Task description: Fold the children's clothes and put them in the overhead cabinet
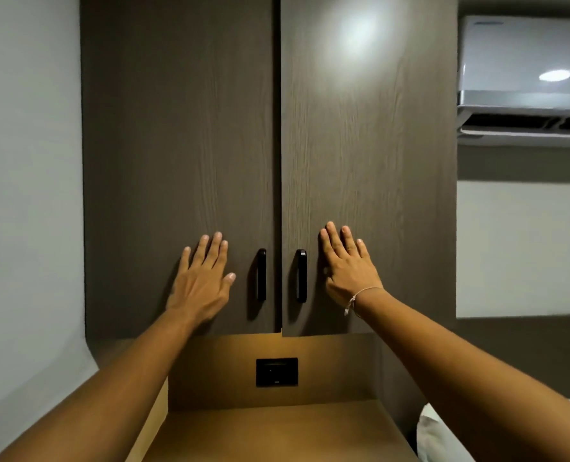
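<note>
Both grips lie flat with fingers spread, holding nothing: my left hand (200, 283) presses the left door (177, 145) and my right hand (348, 268) the right door (367, 145) of the overhead cabinet (278, 95), just outside the two black handles (261, 275). Its doors meet shut; no clothes are visible. Farther right hangs an air conditioner (523, 81).

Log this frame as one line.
left hand: flat on left dark wood cabinet door | right hand: flat on right door | doors: shut | clothes: unseen
</note>
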